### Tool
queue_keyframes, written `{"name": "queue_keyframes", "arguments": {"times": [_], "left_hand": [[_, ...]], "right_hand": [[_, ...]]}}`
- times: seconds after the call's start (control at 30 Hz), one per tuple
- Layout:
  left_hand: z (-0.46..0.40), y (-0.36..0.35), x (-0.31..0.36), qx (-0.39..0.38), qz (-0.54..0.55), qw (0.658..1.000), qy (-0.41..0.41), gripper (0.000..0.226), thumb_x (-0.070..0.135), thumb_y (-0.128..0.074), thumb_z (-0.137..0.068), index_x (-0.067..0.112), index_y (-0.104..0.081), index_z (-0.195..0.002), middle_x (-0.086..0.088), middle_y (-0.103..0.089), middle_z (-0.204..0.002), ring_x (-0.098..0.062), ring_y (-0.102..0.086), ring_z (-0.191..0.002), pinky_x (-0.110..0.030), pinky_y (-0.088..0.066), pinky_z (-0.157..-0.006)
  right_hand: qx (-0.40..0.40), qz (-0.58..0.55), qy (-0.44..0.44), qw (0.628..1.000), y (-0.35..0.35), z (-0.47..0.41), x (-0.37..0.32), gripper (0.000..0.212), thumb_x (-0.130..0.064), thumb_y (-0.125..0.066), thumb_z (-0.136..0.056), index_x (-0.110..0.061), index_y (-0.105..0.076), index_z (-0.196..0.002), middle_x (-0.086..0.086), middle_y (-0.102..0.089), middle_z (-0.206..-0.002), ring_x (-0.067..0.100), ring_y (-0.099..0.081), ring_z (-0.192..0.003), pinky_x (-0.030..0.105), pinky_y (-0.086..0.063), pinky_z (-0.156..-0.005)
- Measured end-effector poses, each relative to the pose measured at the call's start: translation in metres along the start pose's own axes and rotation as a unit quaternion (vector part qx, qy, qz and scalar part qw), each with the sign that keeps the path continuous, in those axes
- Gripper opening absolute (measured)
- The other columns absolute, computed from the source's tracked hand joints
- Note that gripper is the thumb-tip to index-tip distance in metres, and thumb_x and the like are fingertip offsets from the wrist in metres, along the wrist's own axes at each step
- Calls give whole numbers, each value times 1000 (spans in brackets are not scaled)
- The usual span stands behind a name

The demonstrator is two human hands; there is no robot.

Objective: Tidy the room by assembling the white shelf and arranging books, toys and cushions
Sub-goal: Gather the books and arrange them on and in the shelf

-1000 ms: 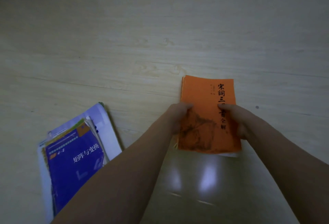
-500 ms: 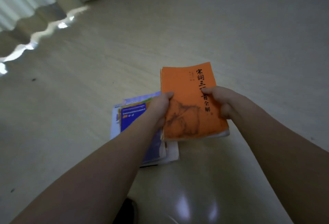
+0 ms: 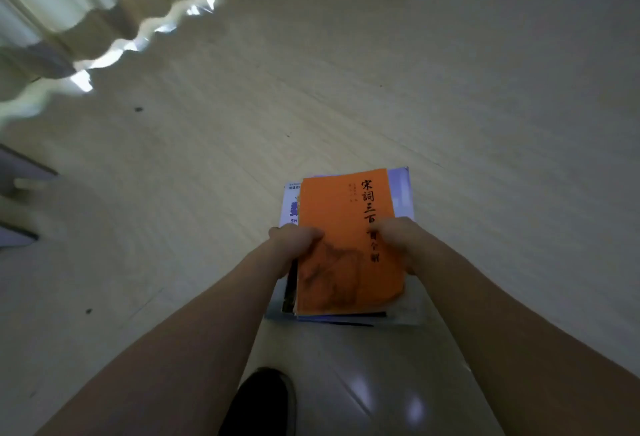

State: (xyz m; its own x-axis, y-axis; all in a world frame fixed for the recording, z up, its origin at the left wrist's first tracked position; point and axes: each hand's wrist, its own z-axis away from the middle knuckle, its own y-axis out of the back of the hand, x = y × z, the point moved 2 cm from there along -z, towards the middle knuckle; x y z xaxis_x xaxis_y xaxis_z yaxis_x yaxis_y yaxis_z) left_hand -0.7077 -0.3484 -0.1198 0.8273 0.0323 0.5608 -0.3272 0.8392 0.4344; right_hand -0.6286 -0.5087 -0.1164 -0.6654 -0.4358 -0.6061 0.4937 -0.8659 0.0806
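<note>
An orange book (image 3: 341, 227) with black characters down its right side lies over a stack of blue and white books (image 3: 401, 193) on the pale wooden floor. My left hand (image 3: 294, 239) grips the orange book's left edge, thumb on the cover. My right hand (image 3: 398, 233) grips its right edge the same way. The orange cover hides most of the stack; only its far corners and near edges show.
Pale curtains (image 3: 69, 2) hang at the upper left, with bright light on the floor below them. A blurred grey object (image 3: 17, 193) sits at the left edge. A black shoe (image 3: 263, 401) shows between my forearms near the bottom.
Both hands carried the orange book leftward from bare floor to over the blue and white stack. The view swung up, bringing the curtains and the shoe into sight.
</note>
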Motion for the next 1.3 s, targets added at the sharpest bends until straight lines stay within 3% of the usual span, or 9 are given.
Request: {"name": "queue_keyframes", "arguments": {"times": [0.07, 0.13, 0.23, 0.33, 0.47, 0.7, 0.93, 1.03, 1.3], "left_hand": [[-20, 4, -12, 13, -48, 998, -28, 55, 42, -74, -75, 17, -53, -120, -9, -35, -137, -30, -48, -117, -43, -46, -101], [-30, 11, -18, 7, -16, 999, -46, 67, 46, -80, -69, 21, -52, -125, -9, -35, -138, -30, -46, -120, -42, -45, -101], [-37, 22, -29, -6, 53, 999, 5, 95, 55, -79, -69, 18, -32, -143, -7, -39, -141, -29, -46, -118, -41, -40, -88], [-47, 22, -41, -63, 64, 995, 41, 116, 72, -80, -51, 14, -39, -142, -7, -54, -134, -24, -57, -101, -34, -44, -68], [-52, 20, -45, -93, 124, 988, 16, 82, 57, -82, -64, 11, -57, -127, -7, -72, -107, -25, -73, -84, -27, -55, -55], [-50, 27, -34, -119, 87, 989, -4, 72, 48, -82, -68, 9, -58, -124, -8, -74, -104, -26, -74, -84, -29, -58, -57], [-53, 14, -37, -170, 132, 976, -5, 59, 44, -76, -77, 10, -61, -123, -12, -74, -105, -31, -72, -94, -41, -58, -80], [-56, 12, -38, -184, 133, 974, 6, 61, 49, -75, -76, 12, -62, -122, -11, -74, -107, -30, -71, -97, -43, -56, -88], [-58, 14, -37, -200, 121, 972, 12, 68, 47, -80, -72, 11, -59, -126, -10, -74, -106, -27, -72, -94, -40, -58, -83]], "right_hand": [[91, 98, -7, 991, -1, -13, 13, 46, -34, -60, -83, -8, -50, -120, 16, -44, -124, 36, -44, -122, 42, -44, -100], [173, 188, 5, 967, 1, -17, 16, 71, -49, -62, -77, -11, -35, -130, 13, -29, -131, 33, -30, -127, 43, -33, -105], [170, 83, -12, 982, 6, -31, 20, 124, -76, -70, -51, -16, -16, -146, 13, -20, -144, 35, -23, -134, 51, -32, -108], [144, -10, -40, 989, 13, -60, 33, 165, -91, -65, -9, -15, -17, -147, 14, -27, -145, 36, -37, -130, 55, -43, -100], [71, -122, 4, 990, 14, -64, 35, 124, -65, -87, -34, -3, -46, -132, 16, -64, -117, 31, -68, -92, 43, -59, -66], [12, -36, 65, 997, 33, -52, 37, 59, -63, -73, -56, -14, -65, -88, 5, -71, -91, 22, -68, -78, 29, -48, -59], [-7, -72, 76, 994, 26, -53, 43, 84, -71, -77, -39, -15, -68, -102, 7, -73, -100, 27, -71, -89, 44, -56, -83], [-7, -96, 94, 991, 19, -53, 42, 75, -63, -80, -42, -17, -68, -99, 8, -74, -97, 28, -72, -87, 47, -57, -83], [-54, -104, 118, 986, 14, -52, 35, 67, -47, -83, -52, -14, -66, -108, 11, -73, -103, 28, -72, -90, 48, -56, -85]]}}
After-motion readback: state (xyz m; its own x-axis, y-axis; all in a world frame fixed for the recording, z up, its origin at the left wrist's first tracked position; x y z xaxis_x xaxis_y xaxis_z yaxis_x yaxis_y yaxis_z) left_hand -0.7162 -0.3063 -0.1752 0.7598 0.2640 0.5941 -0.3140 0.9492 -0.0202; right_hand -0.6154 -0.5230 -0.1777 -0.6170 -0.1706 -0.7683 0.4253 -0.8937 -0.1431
